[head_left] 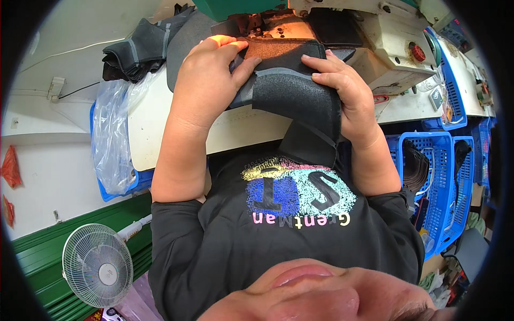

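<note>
A black padded fabric piece with a grey band across it lies at the front of a sewing machine, its lower end hanging over the table edge against my shirt. My left hand pinches the piece's upper left edge, close to the orange-lit sewing area. On the opposite side, my right hand grips the right edge, thumb and fingers bent over it. The needle cannot be made out. Part of the fabric under my left fingers is hidden.
A stack of black fabric pieces sits at the far left of the white table. Beside it a clear plastic bag hangs over a blue basket. Blue baskets holding dark pieces stand at the right. A fan is at lower left.
</note>
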`<move>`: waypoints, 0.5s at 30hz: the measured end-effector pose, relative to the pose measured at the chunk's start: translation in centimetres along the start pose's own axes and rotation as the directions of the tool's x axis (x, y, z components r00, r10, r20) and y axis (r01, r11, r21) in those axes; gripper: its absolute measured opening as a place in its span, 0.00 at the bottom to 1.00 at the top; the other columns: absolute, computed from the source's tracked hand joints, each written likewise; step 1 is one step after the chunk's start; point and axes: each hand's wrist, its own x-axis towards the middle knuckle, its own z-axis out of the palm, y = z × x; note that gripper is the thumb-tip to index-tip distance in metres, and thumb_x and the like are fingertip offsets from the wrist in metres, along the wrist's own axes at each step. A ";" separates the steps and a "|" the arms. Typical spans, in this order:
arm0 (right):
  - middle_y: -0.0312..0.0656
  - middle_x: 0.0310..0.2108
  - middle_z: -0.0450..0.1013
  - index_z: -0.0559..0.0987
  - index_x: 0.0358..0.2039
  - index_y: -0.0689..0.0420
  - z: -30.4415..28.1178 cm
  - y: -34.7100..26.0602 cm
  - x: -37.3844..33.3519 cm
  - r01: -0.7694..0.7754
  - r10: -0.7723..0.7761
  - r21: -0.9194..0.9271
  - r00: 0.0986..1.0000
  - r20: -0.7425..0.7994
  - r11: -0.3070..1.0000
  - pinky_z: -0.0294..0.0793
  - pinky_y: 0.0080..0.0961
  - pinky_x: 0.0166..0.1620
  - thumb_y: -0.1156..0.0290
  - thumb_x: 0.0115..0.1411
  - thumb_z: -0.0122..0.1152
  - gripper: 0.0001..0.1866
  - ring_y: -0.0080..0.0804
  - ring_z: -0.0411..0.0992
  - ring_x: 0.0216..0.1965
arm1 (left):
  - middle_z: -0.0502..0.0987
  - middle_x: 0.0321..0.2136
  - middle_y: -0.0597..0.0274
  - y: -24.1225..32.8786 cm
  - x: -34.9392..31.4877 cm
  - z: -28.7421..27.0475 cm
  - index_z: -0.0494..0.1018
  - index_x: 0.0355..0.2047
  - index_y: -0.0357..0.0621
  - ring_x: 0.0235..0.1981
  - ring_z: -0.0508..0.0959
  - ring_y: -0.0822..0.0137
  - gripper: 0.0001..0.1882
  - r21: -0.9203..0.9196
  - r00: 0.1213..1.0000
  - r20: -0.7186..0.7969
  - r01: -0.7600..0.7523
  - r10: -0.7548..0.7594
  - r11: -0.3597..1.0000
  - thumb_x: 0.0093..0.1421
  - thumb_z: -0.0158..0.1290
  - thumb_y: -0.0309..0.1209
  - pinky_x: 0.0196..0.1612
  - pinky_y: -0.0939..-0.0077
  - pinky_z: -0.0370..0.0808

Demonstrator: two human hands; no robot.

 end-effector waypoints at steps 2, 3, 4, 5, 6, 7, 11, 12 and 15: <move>0.49 0.49 0.80 0.78 0.41 0.60 0.0 0.4 -0.3 0.008 -0.008 0.002 1.000 0.004 1.000 0.70 0.53 0.61 0.77 0.55 0.63 0.12 0.50 0.78 0.49 | 0.81 0.43 0.54 -0.1 0.0 0.2 0.83 0.44 0.41 0.38 0.82 0.56 0.18 -0.023 1.000 -0.012 -0.013 0.013 1.000 0.57 0.65 0.39 0.43 0.68 0.79; 0.50 0.49 0.79 0.78 0.41 0.61 0.0 0.5 -0.4 0.017 -0.017 0.003 1.000 0.005 1.000 0.70 0.53 0.62 0.76 0.55 0.64 0.12 0.50 0.78 0.49 | 0.81 0.43 0.54 -0.2 0.0 0.2 0.83 0.44 0.41 0.38 0.82 0.56 0.18 -0.025 1.000 -0.011 -0.010 0.010 1.000 0.57 0.65 0.39 0.43 0.68 0.79; 0.50 0.49 0.79 0.78 0.41 0.61 0.0 0.4 -0.4 0.016 -0.016 0.004 1.000 0.008 1.000 0.70 0.53 0.62 0.76 0.55 0.64 0.12 0.50 0.78 0.49 | 0.81 0.43 0.54 -0.3 0.0 0.3 0.83 0.44 0.41 0.38 0.82 0.56 0.18 -0.030 1.000 -0.015 -0.012 0.011 0.999 0.58 0.65 0.39 0.43 0.68 0.79; 0.50 0.49 0.79 0.78 0.41 0.61 0.0 0.2 -0.2 0.011 -0.011 -0.001 1.000 0.011 1.000 0.70 0.53 0.62 0.76 0.55 0.64 0.12 0.50 0.78 0.49 | 0.81 0.43 0.54 -0.3 0.0 0.2 0.83 0.44 0.40 0.38 0.82 0.56 0.18 -0.036 1.000 -0.020 -0.014 0.013 0.999 0.58 0.65 0.39 0.43 0.68 0.79; 0.50 0.49 0.79 0.78 0.41 0.61 -0.1 0.1 -0.1 0.005 -0.005 -0.006 1.000 0.014 1.000 0.70 0.53 0.62 0.76 0.54 0.64 0.12 0.50 0.78 0.49 | 0.81 0.43 0.54 -0.2 -0.1 0.2 0.83 0.44 0.40 0.38 0.82 0.56 0.18 -0.037 1.000 -0.019 -0.011 0.010 0.999 0.58 0.65 0.39 0.43 0.68 0.79; 0.50 0.49 0.79 0.78 0.41 0.61 -0.1 0.1 -0.1 0.005 -0.005 -0.006 1.000 0.015 1.000 0.70 0.53 0.62 0.76 0.54 0.64 0.12 0.50 0.78 0.49 | 0.81 0.43 0.54 -0.1 0.0 0.1 0.83 0.44 0.40 0.38 0.82 0.56 0.18 -0.023 1.000 -0.018 -0.004 0.003 1.000 0.58 0.64 0.40 0.43 0.68 0.79; 0.49 0.50 0.79 0.79 0.40 0.61 -0.4 0.5 -0.1 0.007 -0.007 -0.012 1.000 0.021 1.000 0.69 0.52 0.63 0.77 0.54 0.64 0.12 0.49 0.78 0.49 | 0.81 0.43 0.54 0.2 0.0 0.4 0.83 0.44 0.41 0.37 0.82 0.56 0.19 0.022 1.000 -0.017 -0.006 0.006 1.000 0.58 0.64 0.41 0.43 0.68 0.78; 0.49 0.50 0.79 0.79 0.40 0.61 -0.6 0.7 -0.1 0.011 -0.011 -0.005 1.000 0.029 1.000 0.69 0.52 0.63 0.77 0.54 0.65 0.12 0.49 0.78 0.49 | 0.81 0.43 0.54 0.3 0.0 0.4 0.83 0.44 0.41 0.37 0.82 0.56 0.19 0.023 1.000 -0.015 -0.007 0.007 1.000 0.58 0.64 0.41 0.43 0.68 0.78; 0.49 0.50 0.79 0.79 0.40 0.61 -1.0 1.4 -0.3 0.008 -0.009 0.017 0.999 0.035 1.000 0.68 0.50 0.64 0.77 0.53 0.66 0.13 0.49 0.78 0.50 | 0.81 0.42 0.54 0.5 0.2 0.7 0.83 0.44 0.41 0.36 0.82 0.57 0.19 0.021 1.000 -0.017 -0.016 0.017 1.000 0.58 0.64 0.42 0.42 0.67 0.79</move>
